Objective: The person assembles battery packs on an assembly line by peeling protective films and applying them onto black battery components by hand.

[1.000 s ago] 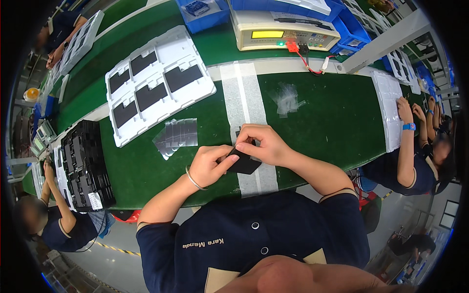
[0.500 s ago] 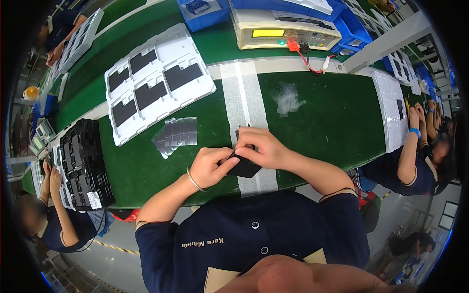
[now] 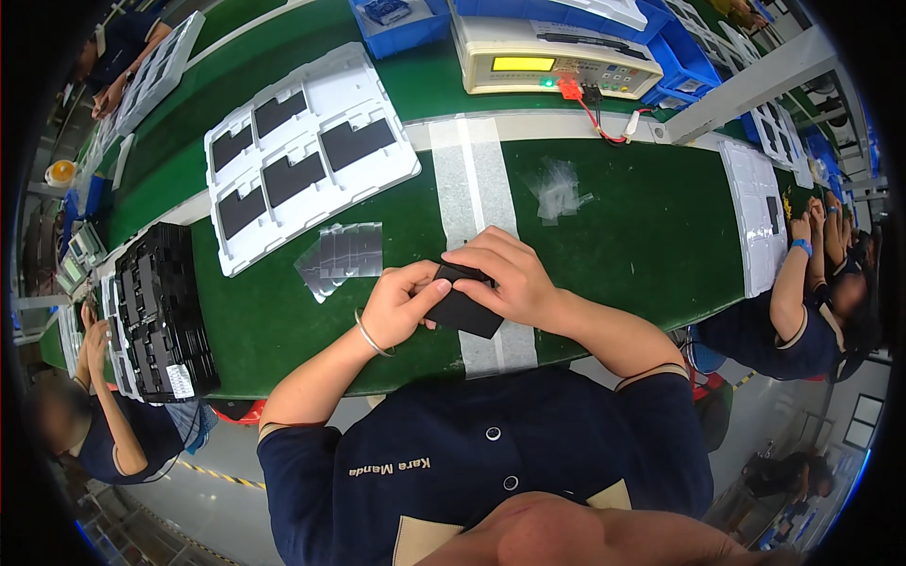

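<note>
Far left of frame: stack of black trays (image 3: 196, 325), unchanged. Upper left: white tray (image 3: 354, 193), dark pieces (image 3: 289, 181) bedded in it, also unchanged. Below that, grey-looking film strips (image 3: 349, 252) on green worktop (image 3: 642, 217). Centre: flat black piece (image 3: 469, 314), tilted, over pale strip (image 3: 463, 170), between left hand (image 3: 400, 304) and right hand (image 3: 514, 281). Left grip: closed on piece, thumb at upper left edge, fingertips partly hidden. Right grip: closed too, fingers bent around upper right part. Just changed: thumbs higher, more flat face bared than half a second ago. Meaning, by judgement: handling now focused on top end, no release yet. Right of centre: clear film scraps (image 3: 557, 193), untouched.
</note>
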### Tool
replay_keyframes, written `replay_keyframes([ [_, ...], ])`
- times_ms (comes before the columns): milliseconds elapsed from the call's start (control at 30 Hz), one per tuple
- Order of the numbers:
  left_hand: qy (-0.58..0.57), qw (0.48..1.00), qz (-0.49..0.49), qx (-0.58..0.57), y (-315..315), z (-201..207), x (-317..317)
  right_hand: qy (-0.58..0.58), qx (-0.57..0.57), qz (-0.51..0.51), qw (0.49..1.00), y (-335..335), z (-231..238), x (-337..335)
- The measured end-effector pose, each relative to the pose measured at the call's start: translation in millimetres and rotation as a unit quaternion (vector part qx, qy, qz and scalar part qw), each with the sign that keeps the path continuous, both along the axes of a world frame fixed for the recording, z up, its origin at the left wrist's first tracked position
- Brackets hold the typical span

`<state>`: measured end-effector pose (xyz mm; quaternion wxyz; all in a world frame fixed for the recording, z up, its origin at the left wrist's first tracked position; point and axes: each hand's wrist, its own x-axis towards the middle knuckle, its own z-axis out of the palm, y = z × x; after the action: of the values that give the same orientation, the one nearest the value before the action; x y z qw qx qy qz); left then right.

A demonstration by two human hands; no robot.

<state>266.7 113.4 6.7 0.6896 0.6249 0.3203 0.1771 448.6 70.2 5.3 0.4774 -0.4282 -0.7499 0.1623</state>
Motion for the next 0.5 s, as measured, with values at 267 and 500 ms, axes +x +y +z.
replay_keyframes([
  [267, 0.009, 1.000, 0.025, -0.007, -0.1, -3.3, 0.0, -0.006, -0.018, 0.019, 1.000, 0.7, 0.8, 2.5],
  [500, 0.012, 0.999, 0.029, -0.016, 1.4, 1.0, 3.4, -0.005, -0.031, 0.011, 0.999, 0.1, -2.7, 0.8],
])
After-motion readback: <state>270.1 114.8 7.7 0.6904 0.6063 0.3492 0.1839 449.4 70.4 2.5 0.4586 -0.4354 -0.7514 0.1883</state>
